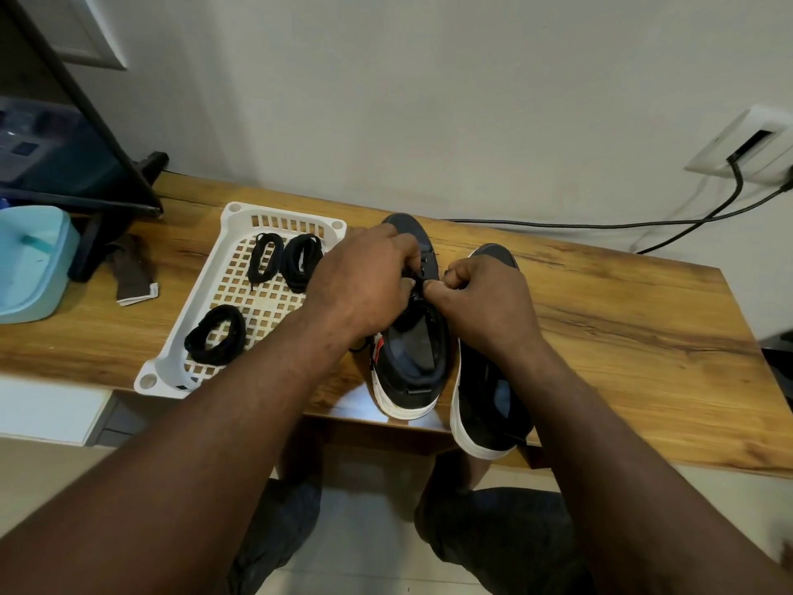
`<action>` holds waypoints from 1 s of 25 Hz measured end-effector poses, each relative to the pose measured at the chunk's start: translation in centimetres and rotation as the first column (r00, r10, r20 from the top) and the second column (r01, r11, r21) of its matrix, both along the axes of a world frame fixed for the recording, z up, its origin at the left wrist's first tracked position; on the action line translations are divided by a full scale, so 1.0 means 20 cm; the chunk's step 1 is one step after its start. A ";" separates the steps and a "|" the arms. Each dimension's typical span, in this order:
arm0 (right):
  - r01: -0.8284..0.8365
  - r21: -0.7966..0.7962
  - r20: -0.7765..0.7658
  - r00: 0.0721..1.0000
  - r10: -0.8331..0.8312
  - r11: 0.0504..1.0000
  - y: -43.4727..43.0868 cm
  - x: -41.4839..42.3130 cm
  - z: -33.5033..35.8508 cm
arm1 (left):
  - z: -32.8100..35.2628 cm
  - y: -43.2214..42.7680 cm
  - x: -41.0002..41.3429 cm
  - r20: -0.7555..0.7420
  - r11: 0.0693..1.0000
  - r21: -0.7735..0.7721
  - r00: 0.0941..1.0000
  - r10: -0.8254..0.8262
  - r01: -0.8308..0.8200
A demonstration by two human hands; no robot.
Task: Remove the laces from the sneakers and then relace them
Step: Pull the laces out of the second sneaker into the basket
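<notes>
Two black sneakers with white soles stand side by side on the wooden table, heels toward me. Both hands meet over the eyelets of the left sneaker (410,358). My left hand (364,285) pinches the black lace (422,272) at the eyelets, and my right hand (480,294) pinches the same lace from the other side. The right sneaker (489,405) lies partly under my right forearm, its heel over the table's front edge. Three coiled black laces (216,334) lie in the white basket (201,268) to the left.
The wooden table (622,319) runs along a white wall. At far left stand a light blue container (30,264), a brown cloth (133,272) and a black stand's foot (107,216). A black cable (600,227) runs along the back right to a wall socket.
</notes>
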State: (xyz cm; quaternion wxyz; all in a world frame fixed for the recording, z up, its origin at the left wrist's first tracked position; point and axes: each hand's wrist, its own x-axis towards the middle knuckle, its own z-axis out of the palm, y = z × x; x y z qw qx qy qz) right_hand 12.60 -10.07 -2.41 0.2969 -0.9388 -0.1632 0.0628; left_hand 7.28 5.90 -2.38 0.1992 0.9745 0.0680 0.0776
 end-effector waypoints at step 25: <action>-0.034 0.010 0.057 0.998 0.034 0.999 0.03 -0.05 0.00 | 0.06 -0.02 0.00 -0.087 0.983 -0.172 0.995 0.052 -0.066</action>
